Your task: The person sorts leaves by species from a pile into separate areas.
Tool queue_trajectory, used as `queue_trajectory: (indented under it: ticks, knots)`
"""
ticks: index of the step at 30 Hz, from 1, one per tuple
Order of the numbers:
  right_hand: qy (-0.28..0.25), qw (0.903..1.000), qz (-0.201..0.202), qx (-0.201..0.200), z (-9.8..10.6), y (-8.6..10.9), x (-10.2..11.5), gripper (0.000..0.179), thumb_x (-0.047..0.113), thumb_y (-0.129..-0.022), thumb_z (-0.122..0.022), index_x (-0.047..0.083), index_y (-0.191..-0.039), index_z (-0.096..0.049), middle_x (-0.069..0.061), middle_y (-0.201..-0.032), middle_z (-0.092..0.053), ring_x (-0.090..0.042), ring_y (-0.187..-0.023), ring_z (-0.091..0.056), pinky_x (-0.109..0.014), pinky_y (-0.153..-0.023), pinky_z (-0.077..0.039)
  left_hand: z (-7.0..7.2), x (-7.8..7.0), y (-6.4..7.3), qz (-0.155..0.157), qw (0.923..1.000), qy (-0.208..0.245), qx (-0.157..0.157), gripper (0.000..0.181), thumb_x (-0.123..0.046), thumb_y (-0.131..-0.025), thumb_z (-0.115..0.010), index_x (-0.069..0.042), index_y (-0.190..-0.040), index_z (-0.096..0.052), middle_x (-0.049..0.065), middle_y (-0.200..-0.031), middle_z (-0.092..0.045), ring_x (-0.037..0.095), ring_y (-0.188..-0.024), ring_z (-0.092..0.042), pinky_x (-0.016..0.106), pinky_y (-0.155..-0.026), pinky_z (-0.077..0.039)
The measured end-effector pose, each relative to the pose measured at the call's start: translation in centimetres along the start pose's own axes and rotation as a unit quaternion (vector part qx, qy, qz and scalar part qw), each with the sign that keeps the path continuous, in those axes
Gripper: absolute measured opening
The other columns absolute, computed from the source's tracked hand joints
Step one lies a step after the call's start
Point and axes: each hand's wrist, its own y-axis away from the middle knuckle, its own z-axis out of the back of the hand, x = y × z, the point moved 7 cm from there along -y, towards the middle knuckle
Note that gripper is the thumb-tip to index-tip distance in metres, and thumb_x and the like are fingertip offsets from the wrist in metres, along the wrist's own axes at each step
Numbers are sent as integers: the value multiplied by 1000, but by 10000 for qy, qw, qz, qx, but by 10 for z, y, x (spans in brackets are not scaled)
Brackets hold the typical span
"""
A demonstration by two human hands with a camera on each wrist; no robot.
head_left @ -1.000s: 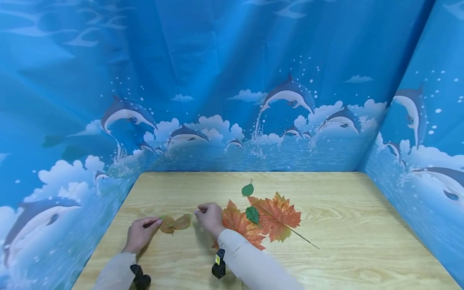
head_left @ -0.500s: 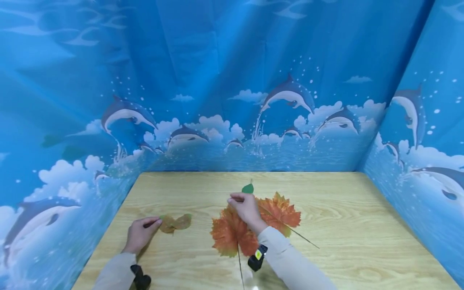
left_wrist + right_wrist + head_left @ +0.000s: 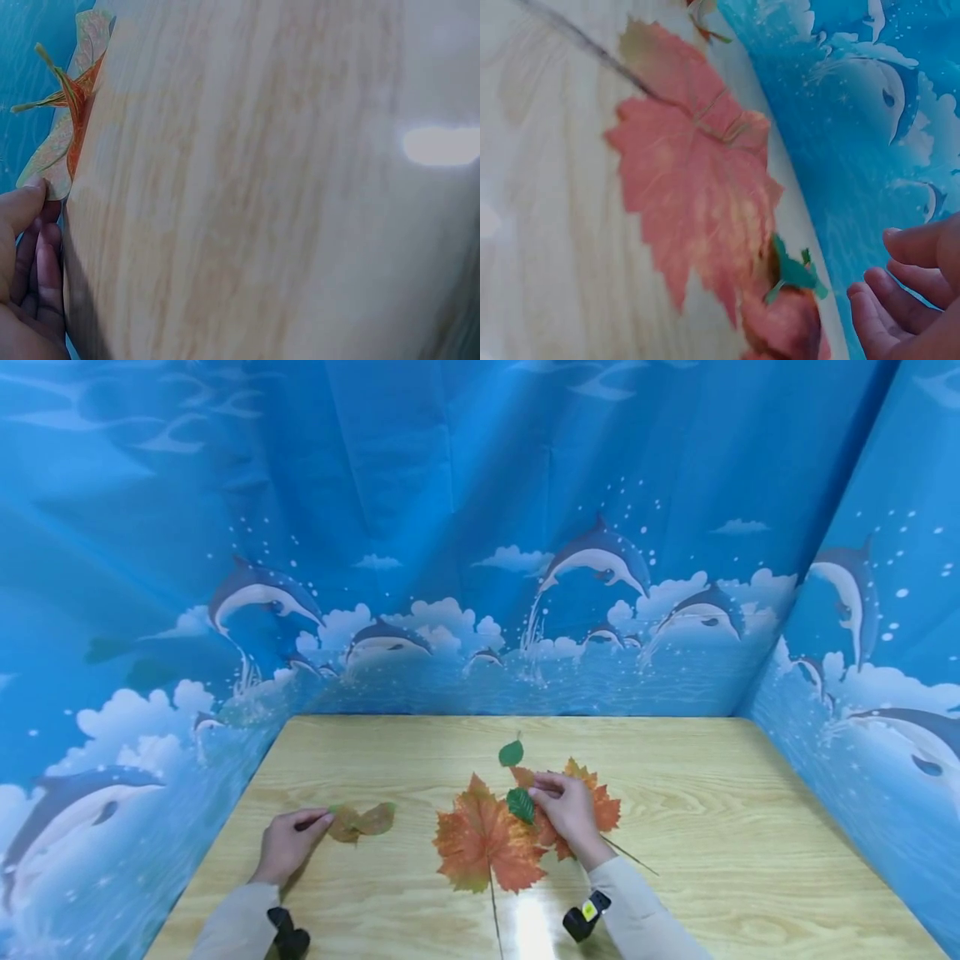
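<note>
My left hand point(image 3: 288, 847) pinches the left end of a pair of brownish-green rounded leaves point(image 3: 375, 818) on the table. In the left wrist view, thumb and fingertips are at the tip of the pale, veined leaf point(image 3: 54, 157), and an orange-red piece with thin stalks shows at its middle. Over the right orange maple leaf point(image 3: 606, 810) is my right hand point(image 3: 572, 817), hiding part of it. A small dark green leaf point(image 3: 520, 805) lies just left of its fingertips. In the right wrist view the thumb and loosely bent fingers point(image 3: 877, 300) are apart, with nothing between them.
A second orange maple leaf point(image 3: 487, 847) with a long dark stem lies in the middle of the wooden table point(image 3: 750, 860). Farther back is another small green leaf point(image 3: 511, 753). A blue dolphin-print curtain point(image 3: 450, 568) stands along the table's far edge and sides.
My right hand has moved right, from beside the brownish leaves, across the left maple leaf, to the right maple leaf. My left hand has stayed in place on the brownish-green leaf.
</note>
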Motion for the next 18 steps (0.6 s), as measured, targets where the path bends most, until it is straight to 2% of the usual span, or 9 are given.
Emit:
queue_trajectory:
  ticks: [8, 18]
  knots:
    - [408, 9992, -4, 59, -5, -1, -17, 29, 4, -83, -72, -4, -111, -67, -15, -100, -71, -27, -92, -68, -35, -78, -56, 1, -3, 2, -12, 10000, -36, -4, 27, -18, -92, -66, 1, -110, -69, 20, -109, -68, 38, -107, -61, 49, -92, -47]
    - [497, 9986, 163, 95, -16, -4, -31, 30, 2, -79, -74, -8, -107, -67, -17, -97, -70, -29, -88, -69, -35, -76, -56, 0, -2, 3, -65, 9997, -222, -66, 27, -18, -91, -66, 3, -110, -69, 21, -106, -69, 38, -102, -62, 50, -89, -48]
